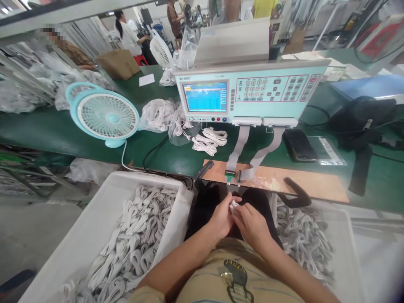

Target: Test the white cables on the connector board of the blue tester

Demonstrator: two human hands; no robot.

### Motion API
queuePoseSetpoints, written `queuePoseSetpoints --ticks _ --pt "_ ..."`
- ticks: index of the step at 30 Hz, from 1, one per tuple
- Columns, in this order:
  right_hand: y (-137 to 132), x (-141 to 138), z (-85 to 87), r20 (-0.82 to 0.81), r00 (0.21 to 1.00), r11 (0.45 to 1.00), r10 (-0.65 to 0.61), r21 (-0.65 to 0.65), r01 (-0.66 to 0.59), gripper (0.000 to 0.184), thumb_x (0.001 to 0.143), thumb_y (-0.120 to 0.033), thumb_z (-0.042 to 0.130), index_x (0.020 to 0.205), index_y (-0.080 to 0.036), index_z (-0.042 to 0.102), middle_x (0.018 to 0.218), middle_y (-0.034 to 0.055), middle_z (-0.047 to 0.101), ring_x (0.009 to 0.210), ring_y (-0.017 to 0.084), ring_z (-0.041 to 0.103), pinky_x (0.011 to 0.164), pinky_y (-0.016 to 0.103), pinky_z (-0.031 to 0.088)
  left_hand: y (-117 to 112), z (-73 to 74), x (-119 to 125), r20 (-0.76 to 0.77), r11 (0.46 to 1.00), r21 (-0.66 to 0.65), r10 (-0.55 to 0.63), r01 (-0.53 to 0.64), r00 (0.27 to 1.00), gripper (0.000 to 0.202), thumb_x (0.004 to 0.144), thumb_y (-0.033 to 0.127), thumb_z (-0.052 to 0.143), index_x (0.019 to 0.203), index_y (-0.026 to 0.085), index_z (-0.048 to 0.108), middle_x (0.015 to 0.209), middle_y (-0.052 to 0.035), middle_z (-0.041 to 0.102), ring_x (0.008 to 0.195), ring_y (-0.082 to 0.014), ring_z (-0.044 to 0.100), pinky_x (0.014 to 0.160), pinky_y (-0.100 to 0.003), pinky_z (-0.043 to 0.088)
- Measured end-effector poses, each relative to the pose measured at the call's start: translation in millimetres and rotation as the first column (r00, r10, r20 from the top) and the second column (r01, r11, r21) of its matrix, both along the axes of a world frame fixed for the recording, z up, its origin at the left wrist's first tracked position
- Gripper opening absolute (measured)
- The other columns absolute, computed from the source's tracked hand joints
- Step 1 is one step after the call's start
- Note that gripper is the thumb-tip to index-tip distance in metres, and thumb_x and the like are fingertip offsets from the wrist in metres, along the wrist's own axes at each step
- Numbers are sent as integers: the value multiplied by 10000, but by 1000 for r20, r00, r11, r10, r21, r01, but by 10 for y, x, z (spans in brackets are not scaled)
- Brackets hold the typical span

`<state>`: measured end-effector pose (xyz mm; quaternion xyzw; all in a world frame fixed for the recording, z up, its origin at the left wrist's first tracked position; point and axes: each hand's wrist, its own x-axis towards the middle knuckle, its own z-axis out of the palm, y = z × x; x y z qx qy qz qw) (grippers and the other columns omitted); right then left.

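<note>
Hands (222,219) hold white piece (234,205); board (322,184) ahead, cable bins (177,214) flanking.

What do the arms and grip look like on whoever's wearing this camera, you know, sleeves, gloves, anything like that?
The left grip and right grip are human hands without gloves. Both forearms are bare, with no watch visible. At the left arm, a tan short sleeve shows, matching the tan shirt; the right sleeve is out of view.
</note>
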<state>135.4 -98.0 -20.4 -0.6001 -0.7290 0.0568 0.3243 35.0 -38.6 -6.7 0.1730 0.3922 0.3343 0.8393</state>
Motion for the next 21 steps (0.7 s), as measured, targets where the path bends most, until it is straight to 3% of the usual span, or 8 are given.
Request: queuePoseSetpoints --ticks 3,6,10,14,18,21 --pt "60 97 -114 -22 1000 1000 -7 6 7 178 924 -279 418 908 -167 554 737 52 514 670 176 497 620 283 394 -30 44 -139 45 998 56 -30 28 999 315 664 351 683 859 108 637 775 -47 604 690 -123 547 606 -226 424" --pt "82 145 -106 -120 991 998 53 -22 -56 159 922 -261 411 924 -176 545 763 50 516 681 169 507 629 276 408 -44 -1 -246 -14 980 177 -94 95 995 344 667 316 693 943 119 640 873 -71 630 756 -146 569 670 -260 449" --pt "116 122 -11 -254 963 987 87 -108 -118 115 888 -198 423 851 -188 532 745 30 510 652 155 510 600 261 408 -11 -91 -296 -216 938 303 -102 166 971 383 667 374 689 942 112 647 782 -54 632 668 -132 563 618 -254 455" --pt "183 108 39 -293 951 984 94 -120 -135 111 864 -182 417 808 -198 512 725 19 509 636 153 502 604 263 388 68 -111 -288 -303 915 375 -34 152 952 327 661 397 683 816 114 630 676 -14 587 573 -102 515 526 -215 435" --pt "295 133 23 -353 935 996 -23 -88 -8 133 855 -263 443 764 -201 518 677 8 516 600 153 480 585 262 364 159 -80 -245 -336 863 495 82 102 938 255 690 372 651 726 127 591 637 5 553 567 -91 493 517 -191 417" --pt "381 150 -3 -559 811 983 -174 -152 106 172 844 -337 472 756 -197 518 608 -17 490 542 140 440 537 249 359 218 -54 -189 -323 817 573 163 56 932 192 686 322 642 723 148 569 614 24 536 553 -86 488 522 -188 415"
